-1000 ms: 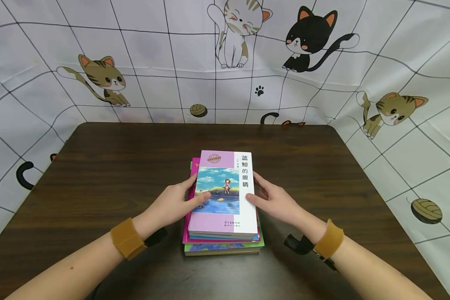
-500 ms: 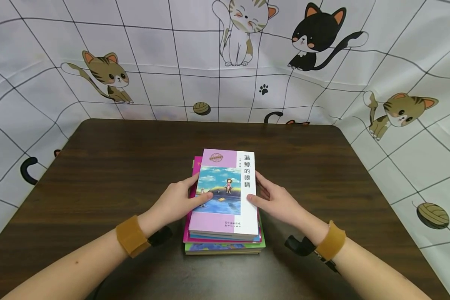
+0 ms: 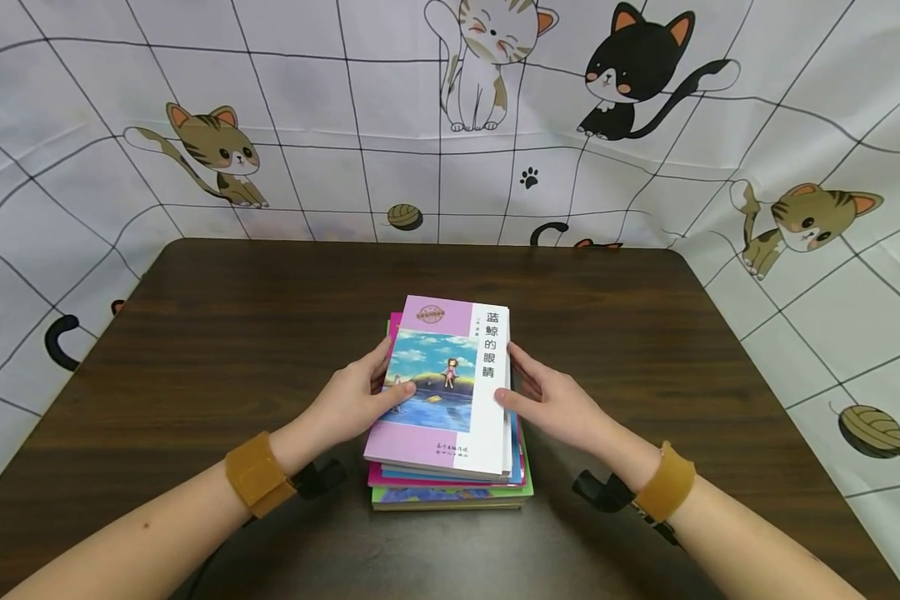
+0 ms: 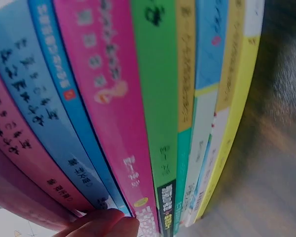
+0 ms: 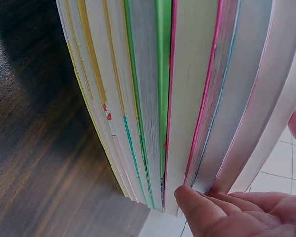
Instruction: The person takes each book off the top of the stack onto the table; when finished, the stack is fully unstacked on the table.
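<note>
A stack of several books stands on the dark wooden table; its top book (image 3: 431, 387) has a lilac and white cover with a seaside picture and lies askew. My left hand (image 3: 356, 396) holds the spine side, thumb on the cover; its fingertips (image 4: 106, 222) press the lower end of the blue spines in the left wrist view. On the page side, my right hand (image 3: 551, 404) has its thumb over the white edge of the cover. Its curled fingers (image 5: 197, 207) touch the page edges of the upper books.
Below the top books lie a magenta book (image 4: 108, 108), a green book (image 4: 158, 89) and several thinner ones with yellow edges. The dark table (image 3: 232, 333) reaches back to a white cat-print cloth (image 3: 330, 108), which hangs around it.
The top book has slid left and turned slightly at its near end, uncovering more of the books beneath on the right. My left hand has shifted slightly left with it; the right has barely moved.
</note>
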Tool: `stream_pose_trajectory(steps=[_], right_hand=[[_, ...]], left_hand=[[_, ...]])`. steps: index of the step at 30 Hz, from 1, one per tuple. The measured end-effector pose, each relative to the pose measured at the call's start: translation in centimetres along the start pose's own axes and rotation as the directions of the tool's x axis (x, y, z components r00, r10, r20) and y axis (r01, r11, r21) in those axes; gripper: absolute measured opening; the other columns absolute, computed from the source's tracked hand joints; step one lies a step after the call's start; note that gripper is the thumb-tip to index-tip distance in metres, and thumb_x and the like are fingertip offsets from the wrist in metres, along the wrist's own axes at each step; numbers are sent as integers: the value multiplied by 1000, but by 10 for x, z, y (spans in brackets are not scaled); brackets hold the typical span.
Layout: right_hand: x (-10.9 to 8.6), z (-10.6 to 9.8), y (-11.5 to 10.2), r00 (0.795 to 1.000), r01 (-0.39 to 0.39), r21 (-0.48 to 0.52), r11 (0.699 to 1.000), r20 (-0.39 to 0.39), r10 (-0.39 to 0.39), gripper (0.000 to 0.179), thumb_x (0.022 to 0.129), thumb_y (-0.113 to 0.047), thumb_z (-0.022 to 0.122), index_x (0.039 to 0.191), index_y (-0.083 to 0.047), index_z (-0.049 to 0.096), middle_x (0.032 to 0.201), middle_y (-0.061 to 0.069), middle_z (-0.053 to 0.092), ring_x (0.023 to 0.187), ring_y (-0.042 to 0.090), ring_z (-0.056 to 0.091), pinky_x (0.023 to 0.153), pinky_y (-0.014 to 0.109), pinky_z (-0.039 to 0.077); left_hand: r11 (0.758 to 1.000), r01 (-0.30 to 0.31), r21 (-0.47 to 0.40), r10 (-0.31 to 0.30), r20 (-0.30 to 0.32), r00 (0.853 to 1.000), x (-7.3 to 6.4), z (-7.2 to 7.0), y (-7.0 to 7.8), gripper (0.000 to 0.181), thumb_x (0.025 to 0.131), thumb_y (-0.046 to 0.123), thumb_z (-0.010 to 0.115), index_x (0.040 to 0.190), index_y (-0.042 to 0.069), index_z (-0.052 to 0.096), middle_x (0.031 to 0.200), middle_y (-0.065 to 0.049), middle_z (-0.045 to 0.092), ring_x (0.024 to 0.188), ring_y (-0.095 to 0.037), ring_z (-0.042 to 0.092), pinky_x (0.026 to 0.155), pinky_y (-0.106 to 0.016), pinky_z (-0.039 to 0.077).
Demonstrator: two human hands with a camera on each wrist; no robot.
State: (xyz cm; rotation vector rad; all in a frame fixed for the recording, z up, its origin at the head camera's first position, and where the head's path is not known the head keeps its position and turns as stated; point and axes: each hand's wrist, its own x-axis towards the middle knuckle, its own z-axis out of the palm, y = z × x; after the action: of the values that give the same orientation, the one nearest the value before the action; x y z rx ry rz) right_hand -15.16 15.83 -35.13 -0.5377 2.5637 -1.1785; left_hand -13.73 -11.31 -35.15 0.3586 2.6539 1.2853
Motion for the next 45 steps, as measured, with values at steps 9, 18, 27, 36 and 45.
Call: stream_pose_trajectory(steps=[9,18,27,36,45], right_hand=[[2,2,-3,1000,-2,-33,999,9,2,80,78,-47,59,140,-14,20,137,9,32,117,25,40,89,35,37],[5,3,-6,1000,-4,-90,996,-2,4,75,80,-42,58,140,-14,21,135,10,35,115,27,41,88,38,38],[5,5,-5,1000,6,-92,996,12,-5,75,81,-41,58,140,-13,20,135,11,34,116,27,40,89,38,37],[1,6,-5,1000,-15,-95,995,7,16,75,81,-41,57,140,-14,19,134,13,35,116,28,41,89,40,37],[-3,4,-4,1000,-8,-156,988,-10,7,75,81,-41,57,140,-13,20,133,16,36,113,31,43,86,41,40]], left_hand=[[999,-15,-31,12,-75,997,-6,-7,3,71,81,23,62,138,4,23,128,-15,43,109,-25,48,80,-36,44],[998,-54,39,61,-206,977,-12,-10,0,67,85,20,57,139,8,19,131,-15,39,105,-25,50,81,-38,45],[997,-76,9,76,-248,966,-14,-21,-6,56,86,13,55,136,6,31,126,-16,45,91,-22,53,72,-35,46],[990,-79,-113,47,-263,964,-15,-41,-10,55,87,13,54,136,9,30,128,-13,43,82,-18,56,62,-29,48],[971,-71,-227,-11,-344,939,-17,-78,-22,54,88,19,52,137,12,29,129,-11,42,95,-20,53,68,-25,49]])
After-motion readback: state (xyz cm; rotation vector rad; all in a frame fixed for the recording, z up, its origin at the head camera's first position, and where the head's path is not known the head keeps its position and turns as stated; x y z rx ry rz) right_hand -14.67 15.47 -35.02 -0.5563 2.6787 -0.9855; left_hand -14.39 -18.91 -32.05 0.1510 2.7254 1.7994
